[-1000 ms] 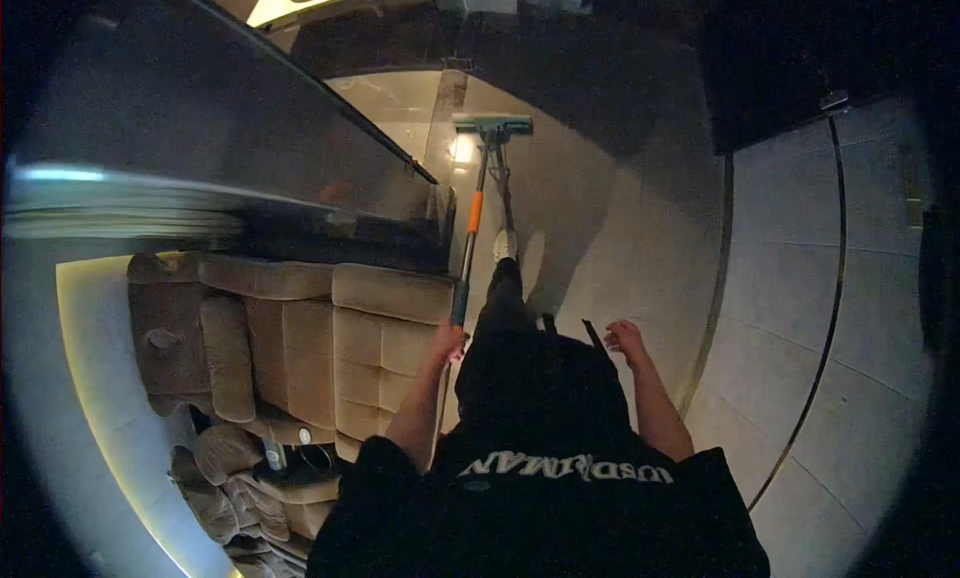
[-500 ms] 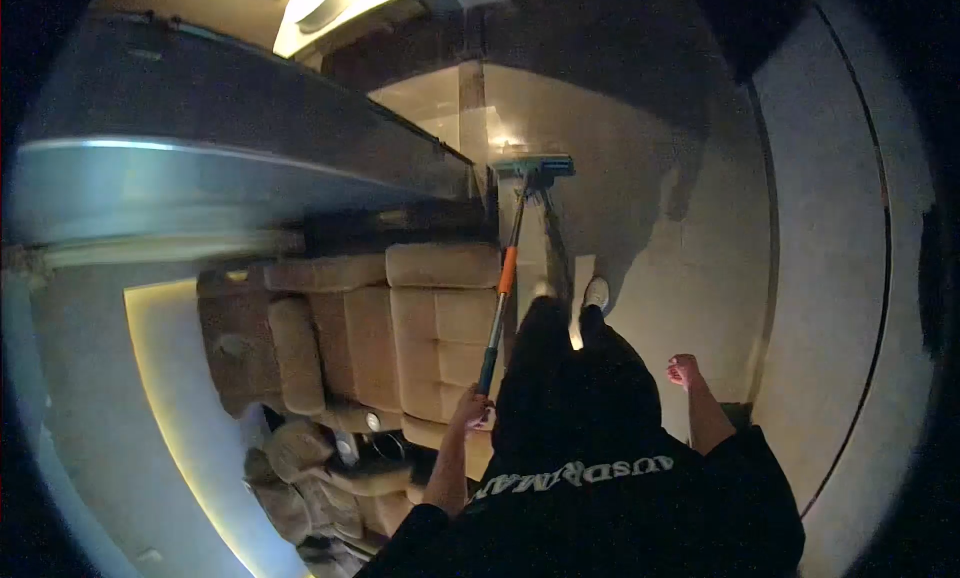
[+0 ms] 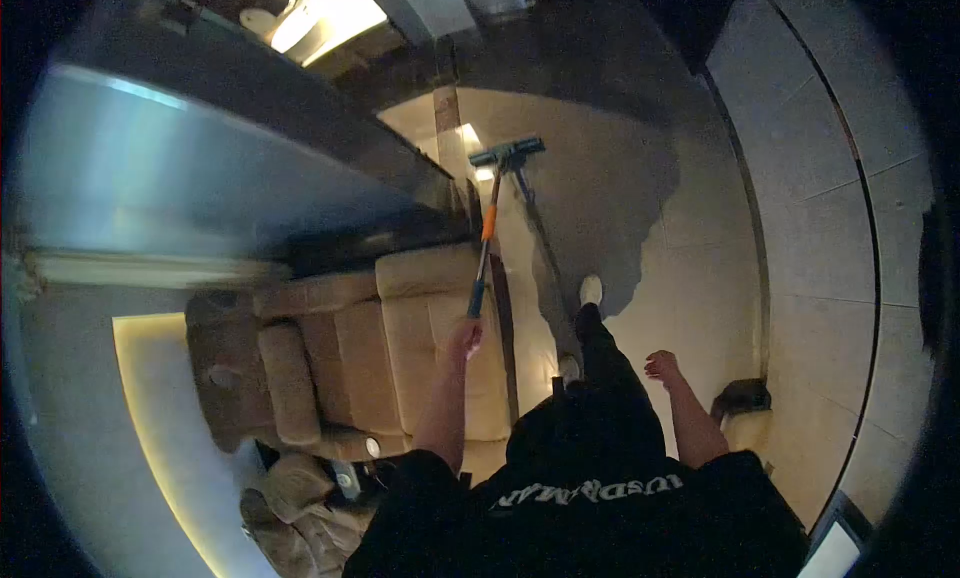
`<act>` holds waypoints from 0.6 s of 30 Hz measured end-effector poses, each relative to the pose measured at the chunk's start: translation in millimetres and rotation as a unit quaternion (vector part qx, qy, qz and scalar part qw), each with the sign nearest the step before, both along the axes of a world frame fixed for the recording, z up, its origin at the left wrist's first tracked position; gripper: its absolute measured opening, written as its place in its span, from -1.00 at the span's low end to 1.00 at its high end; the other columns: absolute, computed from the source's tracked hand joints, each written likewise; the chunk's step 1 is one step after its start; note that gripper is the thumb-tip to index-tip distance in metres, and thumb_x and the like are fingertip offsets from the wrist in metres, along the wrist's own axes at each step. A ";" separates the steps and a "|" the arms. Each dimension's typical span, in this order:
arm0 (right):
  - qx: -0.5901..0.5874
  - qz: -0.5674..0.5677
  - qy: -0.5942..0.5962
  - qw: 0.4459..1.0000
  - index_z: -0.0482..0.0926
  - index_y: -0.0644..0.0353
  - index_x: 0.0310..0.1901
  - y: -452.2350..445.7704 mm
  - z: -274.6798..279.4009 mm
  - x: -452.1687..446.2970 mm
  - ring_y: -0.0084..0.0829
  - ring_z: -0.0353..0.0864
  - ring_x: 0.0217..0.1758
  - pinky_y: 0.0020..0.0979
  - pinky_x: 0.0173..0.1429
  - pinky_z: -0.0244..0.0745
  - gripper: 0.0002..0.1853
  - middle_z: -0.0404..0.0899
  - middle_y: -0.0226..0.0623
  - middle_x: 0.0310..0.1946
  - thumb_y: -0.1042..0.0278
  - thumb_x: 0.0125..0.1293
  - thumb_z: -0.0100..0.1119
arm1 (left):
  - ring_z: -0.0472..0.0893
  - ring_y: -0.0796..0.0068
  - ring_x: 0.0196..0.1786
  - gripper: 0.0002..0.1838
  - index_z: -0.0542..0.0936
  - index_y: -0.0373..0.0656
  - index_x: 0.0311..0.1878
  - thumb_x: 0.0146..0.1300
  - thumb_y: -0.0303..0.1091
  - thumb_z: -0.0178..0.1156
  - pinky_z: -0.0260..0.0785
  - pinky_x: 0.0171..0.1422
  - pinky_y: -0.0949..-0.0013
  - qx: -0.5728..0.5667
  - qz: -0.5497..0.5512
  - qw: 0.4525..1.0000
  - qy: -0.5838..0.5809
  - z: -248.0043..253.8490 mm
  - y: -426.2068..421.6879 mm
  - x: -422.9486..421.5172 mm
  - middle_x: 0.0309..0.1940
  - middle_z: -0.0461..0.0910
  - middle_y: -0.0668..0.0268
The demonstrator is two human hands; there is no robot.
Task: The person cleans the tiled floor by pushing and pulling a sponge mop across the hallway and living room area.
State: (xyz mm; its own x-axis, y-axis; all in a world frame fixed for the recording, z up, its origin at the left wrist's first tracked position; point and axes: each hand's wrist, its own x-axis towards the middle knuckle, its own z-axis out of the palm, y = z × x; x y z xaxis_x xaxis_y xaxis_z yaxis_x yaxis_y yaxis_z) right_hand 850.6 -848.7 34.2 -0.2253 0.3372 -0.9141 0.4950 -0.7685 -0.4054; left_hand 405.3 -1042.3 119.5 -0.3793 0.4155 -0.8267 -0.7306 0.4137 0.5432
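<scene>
My left hand (image 3: 466,338) is closed round the dark grip at the near end of a long mop handle (image 3: 489,224), which has an orange section partway along. At the far end, the wide mop head (image 3: 507,153) lies on the floor, beside a bright light reflection. On the other side of my body my right hand (image 3: 661,366) hangs above the floor, its fingers loosely curled and apart, with nothing visible in it. It touches nothing.
A brown sofa (image 3: 430,348) stands on the left, with a dark cabinet (image 3: 280,98) beyond it. A pale panelled wall (image 3: 820,238) runs along the right. A dark object (image 3: 742,396) stands at its foot. A lamp (image 3: 330,18) glows at the top.
My feet have stepped along the floor, and the mop head has turned slightly. The dark object by the right wall has come into view. My left hand still holds the handle.
</scene>
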 end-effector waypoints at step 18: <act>-0.123 -0.066 -0.147 0.979 0.47 0.24 -0.40 -142.5 30.9 134.5 -0.38 0.46 -0.64 -0.44 -0.57 0.43 -0.77 0.50 -0.17 -0.58 0.23 0.09 -0.01 | 0.20 0.53 -0.83 -0.86 0.28 -0.16 -0.62 -0.16 -0.60 0.03 0.01 -0.79 0.47 0.086 0.117 0.987 -0.062 -12.4 17.6 151.0 -0.81 0.21 0.36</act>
State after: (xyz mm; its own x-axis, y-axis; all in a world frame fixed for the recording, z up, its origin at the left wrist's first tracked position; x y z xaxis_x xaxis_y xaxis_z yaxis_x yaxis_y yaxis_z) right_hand 985.0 -991.2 65.1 0.0917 0.1066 -0.9901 0.4518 -0.8905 -0.0541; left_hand 556.3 -1024.7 107.1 -0.3817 0.4676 -0.7973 -0.8605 0.1353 0.4912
